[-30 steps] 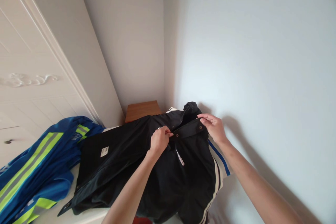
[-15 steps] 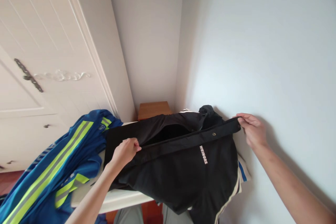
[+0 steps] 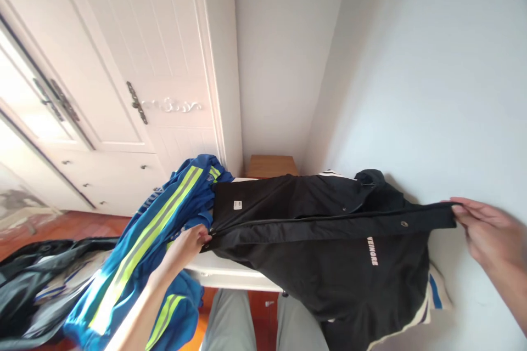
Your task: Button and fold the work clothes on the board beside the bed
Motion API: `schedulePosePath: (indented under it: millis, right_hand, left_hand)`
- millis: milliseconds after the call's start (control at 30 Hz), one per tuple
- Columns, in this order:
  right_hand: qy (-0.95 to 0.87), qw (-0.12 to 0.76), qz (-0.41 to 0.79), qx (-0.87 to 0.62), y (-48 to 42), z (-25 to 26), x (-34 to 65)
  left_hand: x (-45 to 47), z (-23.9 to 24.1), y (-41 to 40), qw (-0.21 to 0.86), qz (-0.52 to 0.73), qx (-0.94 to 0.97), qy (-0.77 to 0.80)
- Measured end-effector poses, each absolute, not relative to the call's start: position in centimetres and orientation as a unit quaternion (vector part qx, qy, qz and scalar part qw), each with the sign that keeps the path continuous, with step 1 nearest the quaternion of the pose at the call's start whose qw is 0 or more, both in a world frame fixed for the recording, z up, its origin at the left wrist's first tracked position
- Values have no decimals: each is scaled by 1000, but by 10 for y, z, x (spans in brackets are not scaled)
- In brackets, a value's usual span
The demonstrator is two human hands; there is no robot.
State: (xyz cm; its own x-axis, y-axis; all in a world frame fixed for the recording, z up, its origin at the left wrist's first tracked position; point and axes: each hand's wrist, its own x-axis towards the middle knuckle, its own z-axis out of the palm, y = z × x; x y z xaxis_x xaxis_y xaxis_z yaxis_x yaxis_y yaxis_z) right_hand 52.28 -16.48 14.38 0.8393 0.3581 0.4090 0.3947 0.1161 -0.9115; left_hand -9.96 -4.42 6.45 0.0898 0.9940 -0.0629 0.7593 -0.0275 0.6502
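A black jacket (image 3: pixel 321 247) with white lettering on its chest lies spread across a white table (image 3: pixel 230 270). My left hand (image 3: pixel 192 242) is closed on the lower end of its front placket. At the collar end, my right hand (image 3: pixel 489 230) pinches the same placket, which runs taut between the two hands. A snap button shows near the right end. Behind the placket, the jacket's far half lies flat, with a small white label (image 3: pixel 237 205) on it. The near half hangs over the table's front edge.
A blue garment with yellow-green reflective stripes (image 3: pixel 152 236) lies left of the jacket. Further left, a dark bag (image 3: pixel 53 285) with clothes stands on the floor. A white wardrobe (image 3: pixel 173 55), a wooden box (image 3: pixel 272 165) and a wall (image 3: pixel 432 77) border the table.
My left hand has shifted along the placket to its lower end, and the placket is now stretched straight. The opening behind it has closed. The view has turned left.
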Motion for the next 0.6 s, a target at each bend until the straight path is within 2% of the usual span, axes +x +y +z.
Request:
schedulePosePath:
  millis: [100, 200, 300, 367, 500, 600]
  right_hand:
    - [-338, 547, -36, -765, -179, 153, 524]
    - [-423, 396, -64, -812, -186, 155, 527]
    - [-538, 344, -144, -756, -183, 151, 509]
    - [-608, 335, -167, -699, -176, 149, 474]
    - [-753, 312, -39, -578, -158, 155, 362]
    - [-835, 232, 90, -491, -141, 158, 272]
  left_hand:
    - [-95, 55, -48, 358, 262, 656, 611]
    - [-89, 49, -56, 473, 371, 550, 579]
    - [-80, 46, -64, 580, 481, 428, 499]
    - [-71, 45, -67, 600, 525, 375, 472]
    - [-56, 49, -74, 581, 566, 360, 462]
    - [-52, 53, -81, 573, 567, 377, 456]
